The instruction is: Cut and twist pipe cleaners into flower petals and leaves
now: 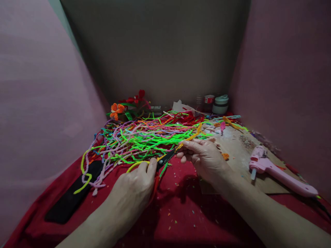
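Note:
My left hand [138,182] is closed around a pair of scissors [167,157] with dark blades and a red handle, most of which the hand hides. Pinched in my right hand [203,155] is an orange-yellow pipe cleaner [192,136], its far end pointing up and away. The scissor tips meet this pipe cleaner just beside my right fingertips. A yellow strand [137,166] curves out past the left knuckles; whether it joins the held piece I cannot tell. Behind both hands lies a wide heap of pipe cleaners [144,139] in green, pink, purple and other colours.
A pink glue gun [281,175] lies on a brown board [240,165] at right. A black flat object [74,193] rests at left. Fuzzy flowers [117,111] and a lidded cup [220,104] stand at the back. Small clippings dot the red cloth [186,213].

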Tool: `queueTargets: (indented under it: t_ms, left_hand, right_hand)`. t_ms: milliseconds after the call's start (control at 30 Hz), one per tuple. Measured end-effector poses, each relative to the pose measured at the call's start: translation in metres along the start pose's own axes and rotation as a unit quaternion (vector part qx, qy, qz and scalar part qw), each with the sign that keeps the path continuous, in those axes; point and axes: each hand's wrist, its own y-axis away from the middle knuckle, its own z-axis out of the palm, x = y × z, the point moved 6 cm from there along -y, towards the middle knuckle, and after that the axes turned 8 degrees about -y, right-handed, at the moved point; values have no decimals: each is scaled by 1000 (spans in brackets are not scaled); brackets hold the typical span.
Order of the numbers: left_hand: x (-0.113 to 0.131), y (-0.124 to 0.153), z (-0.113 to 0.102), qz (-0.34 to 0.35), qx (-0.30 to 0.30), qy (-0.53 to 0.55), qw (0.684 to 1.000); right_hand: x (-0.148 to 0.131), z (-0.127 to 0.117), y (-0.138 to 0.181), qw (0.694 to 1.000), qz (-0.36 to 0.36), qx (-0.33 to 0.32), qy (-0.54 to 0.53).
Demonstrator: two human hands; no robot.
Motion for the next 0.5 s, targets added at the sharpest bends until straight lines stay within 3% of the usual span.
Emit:
queueTargets:
  t_ms: [267, 500]
  left_hand:
    - [-1, 0, 0, -3, 19, 34, 999]
    - [1, -2, -1, -4, -9, 27, 1000]
  right_hand:
    - [-1, -2, 0, 1000, -23, 8, 19]
    - [1, 0, 1, 1000, -17, -12, 20]
